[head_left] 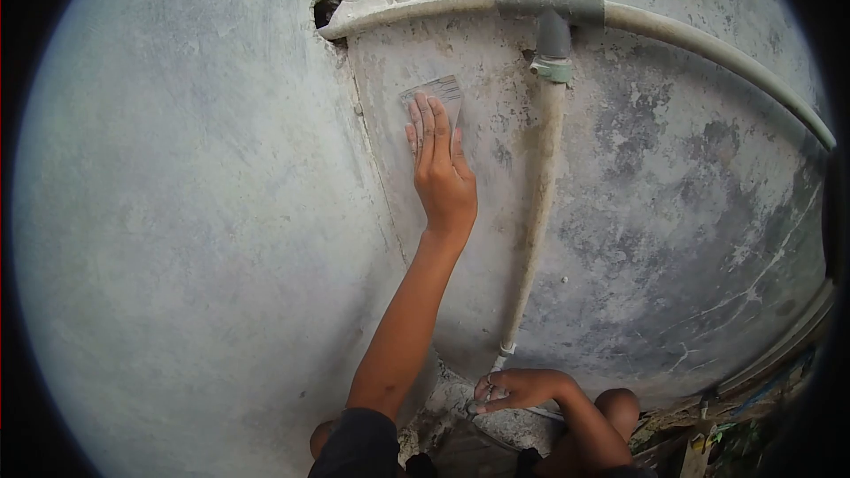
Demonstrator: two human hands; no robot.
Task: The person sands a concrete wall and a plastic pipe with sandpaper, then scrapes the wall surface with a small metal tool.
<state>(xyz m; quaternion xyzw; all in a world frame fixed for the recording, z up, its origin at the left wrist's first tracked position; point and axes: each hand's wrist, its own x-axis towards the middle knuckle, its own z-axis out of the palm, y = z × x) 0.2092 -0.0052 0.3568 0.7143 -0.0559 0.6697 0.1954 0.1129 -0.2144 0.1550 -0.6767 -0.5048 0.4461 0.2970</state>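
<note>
My left hand (438, 159) lies against the concrete wall with its fingers stretched over a small grey sheet (443, 88) that looks like sandpaper. The sheet's striped upper edge shows past the fingertips; the rest is under the palm. A vertical pipe (544, 177) runs down the wall to the right of this hand. Below, my right hand (518, 387) is near the pipe's thin lower end (506, 350), its fingers curled together. Whatever those fingers hold, if anything, is too small and shaded to name.
A horizontal pipe (699, 40) crosses the top, joined to the vertical one by a grey tee (551, 7). Its left end meets a dark hole (327, 11) in the wall. A crack (376, 168) runs down beside my left hand. Rubble and plants (748, 443) lie at lower right.
</note>
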